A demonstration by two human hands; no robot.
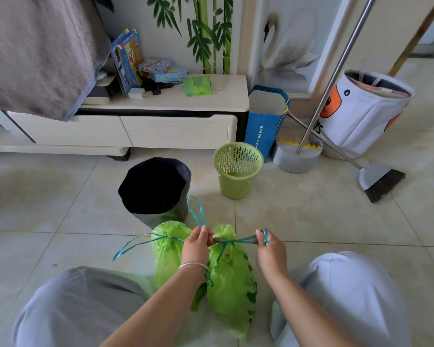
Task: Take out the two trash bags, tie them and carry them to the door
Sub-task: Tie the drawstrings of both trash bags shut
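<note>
Two green trash bags lie on the tiled floor between my knees. The left bag (167, 249) is cinched at its neck, and its teal drawstring loop trails off to the left. The right bag (232, 281) has its teal drawstring (238, 240) stretched taut across its neck. My left hand (197, 242) pinches one end of that string, with a loop sticking up above the fingers. My right hand (269, 247) pulls the other end to the right.
An empty dark bin (156, 186) and a green slotted basket (237, 169) stand just beyond the bags. A low white cabinet (161, 126) runs behind them. A blue paper bag (266, 121), grey dustpan (296, 156), broom (381, 181) and white fabric hamper (361, 113) stand to the right.
</note>
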